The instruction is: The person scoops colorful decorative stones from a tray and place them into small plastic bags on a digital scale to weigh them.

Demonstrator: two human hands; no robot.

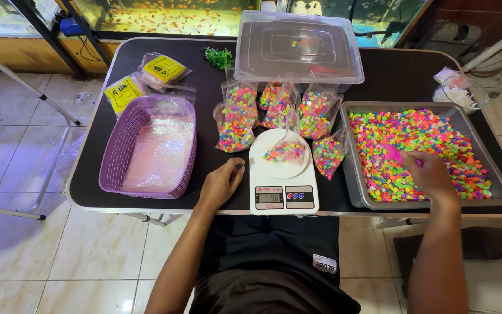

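A white kitchen scale [283, 185] stands at the table's front edge with a small clear bag of coloured pebbles [284, 151] on its round pan. My left hand [222, 183] rests on the dark table just left of the scale, fingers loosely curled, holding nothing. My right hand [431, 173] is over the grey metal tray [355, 192] full of bright multicoloured pebbles and grips a pink scoop [394, 153] that digs into them. Several filled clear bags of pebbles [235, 125] stand behind the scale.
A purple plastic basket [124, 139] with clear bags inside sits at the left. Yellow-labelled packets [124, 92] lie behind it. A clear lidded box [299, 47], a green plastic plant [220, 57] and a clear bowl [464, 92] stand at the back. Fish tanks line the far wall.
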